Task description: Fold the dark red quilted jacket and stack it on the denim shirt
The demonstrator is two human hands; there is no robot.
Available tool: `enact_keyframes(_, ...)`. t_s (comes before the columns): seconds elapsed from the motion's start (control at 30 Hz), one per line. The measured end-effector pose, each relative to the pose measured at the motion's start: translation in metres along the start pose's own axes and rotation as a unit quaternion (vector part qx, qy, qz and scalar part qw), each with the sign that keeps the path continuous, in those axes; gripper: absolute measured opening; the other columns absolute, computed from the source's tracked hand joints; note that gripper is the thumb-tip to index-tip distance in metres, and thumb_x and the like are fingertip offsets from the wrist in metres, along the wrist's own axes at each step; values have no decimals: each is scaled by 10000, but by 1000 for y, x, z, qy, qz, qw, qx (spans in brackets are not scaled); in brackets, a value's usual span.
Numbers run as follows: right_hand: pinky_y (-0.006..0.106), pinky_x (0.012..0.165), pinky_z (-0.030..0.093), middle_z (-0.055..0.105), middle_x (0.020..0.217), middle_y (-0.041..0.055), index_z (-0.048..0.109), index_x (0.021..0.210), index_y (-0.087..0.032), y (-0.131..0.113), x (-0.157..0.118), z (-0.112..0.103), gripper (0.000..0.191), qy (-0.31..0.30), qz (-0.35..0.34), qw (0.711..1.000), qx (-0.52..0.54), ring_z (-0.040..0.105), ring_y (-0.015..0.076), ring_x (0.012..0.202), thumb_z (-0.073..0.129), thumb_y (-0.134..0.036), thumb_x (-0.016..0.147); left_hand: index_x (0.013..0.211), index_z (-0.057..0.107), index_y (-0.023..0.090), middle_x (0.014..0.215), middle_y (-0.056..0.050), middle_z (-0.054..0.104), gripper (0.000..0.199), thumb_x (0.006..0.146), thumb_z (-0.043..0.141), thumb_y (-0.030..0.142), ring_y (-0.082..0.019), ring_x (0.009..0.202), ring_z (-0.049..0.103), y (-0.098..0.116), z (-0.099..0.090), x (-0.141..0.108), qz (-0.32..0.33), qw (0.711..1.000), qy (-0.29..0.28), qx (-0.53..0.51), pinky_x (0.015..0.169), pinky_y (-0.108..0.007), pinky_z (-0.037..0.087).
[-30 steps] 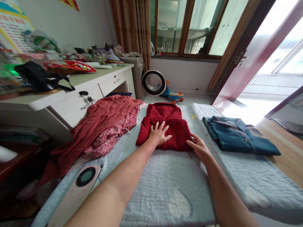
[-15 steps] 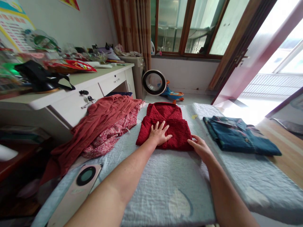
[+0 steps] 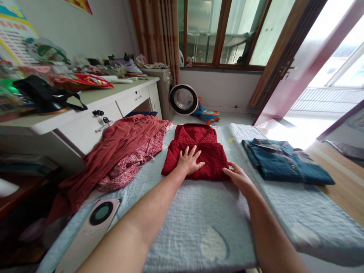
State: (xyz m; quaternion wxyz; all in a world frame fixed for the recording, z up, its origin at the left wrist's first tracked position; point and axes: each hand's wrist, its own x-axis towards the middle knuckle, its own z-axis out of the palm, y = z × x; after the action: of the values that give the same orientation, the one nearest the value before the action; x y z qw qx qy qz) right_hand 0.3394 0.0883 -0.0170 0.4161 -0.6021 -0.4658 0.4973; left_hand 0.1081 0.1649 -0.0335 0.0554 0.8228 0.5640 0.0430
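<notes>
A dark red textured top lies folded on the light blue quilted cover in front of me, its V-shaped neckline part at the far side. My left hand rests flat on the folded part, fingers spread. At the near right corner of the top, my right hand has its thumb over the edge and the other fingers alongside, closed on the fabric. Some of those fingertips are hidden. A folded dark blue denim garment lies to the right. Rumpled rust-red clothing and a red floral garment are heaped at left.
The quilted cover spreads beneath the clothes. A pale pink phone-like slab with a dark ring lies near my left forearm. A cluttered white desk stands left; a front-loading washer's open round door is behind.
The whole view has shifted slightly. Both hands keep their places on the red top, and the top looks unchanged.
</notes>
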Motion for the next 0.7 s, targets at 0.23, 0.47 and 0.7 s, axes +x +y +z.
enact_keyframes(0.23,198,433,285,648,726,-3,563,1134,-198,1,-1,-3,658,21,2,1000,4,480,103,509,757,-539,605,1510,254,341,1633,-9,75,768,857,273,746,-363,1470,91,0,2,1,2,1000,1,-4,1122,-644,171)
enact_keyframes(0.47,192,425,240,504,583,-76,587,1133,-198,9,2,-12,656,-16,-11,1000,-19,369,71,453,737,-585,626,1507,255,357,1633,2,74,760,854,290,744,-357,1473,74,-1,3,1,-2,1000,2,-5,1124,-640,164)
enact_keyframes(0.7,260,509,401,546,604,-30,647,995,-190,10,20,-23,418,96,-31,974,-204,498,139,524,659,-499,713,1502,279,348,1631,-6,98,768,848,289,750,-363,1470,95,0,3,1,-1,1000,13,-9,1125,-633,172)
